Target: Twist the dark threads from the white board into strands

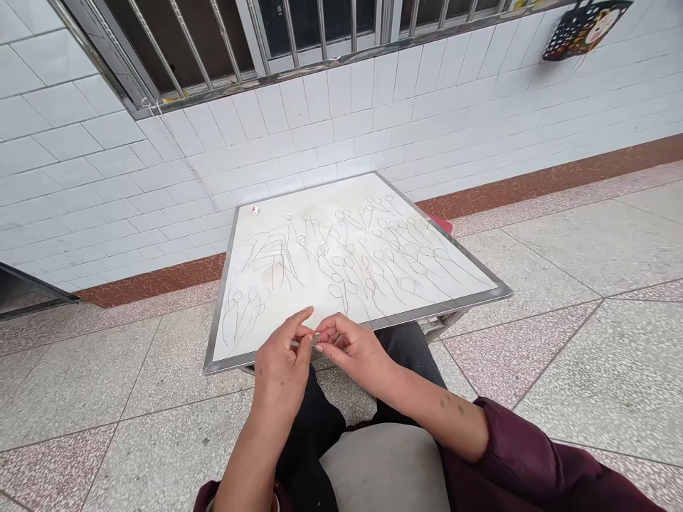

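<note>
My left hand (284, 359) and my right hand (358, 350) meet just over the near edge of the table. Thumbs and fingertips of both are pinched around a small grey-green piece (315, 340), too small to name exactly. Beyond them, many thin dark wires (372, 288) lie spread on the white tabletop (314, 316), most with a round loop at one end and a long tail. Toward the left, several bent wires without clear loops (269, 249) lie in a loose group. A few looped wires (250, 306) sit apart at the near left.
A small white-and-red object (256, 210) rests at the table's far left corner. Metal trim (224, 284) edges the table, which stands by a tiled wall (352, 128) with a barred window. A patterned bag (584, 32) hangs at upper right. Something red (442, 225) shows behind the table.
</note>
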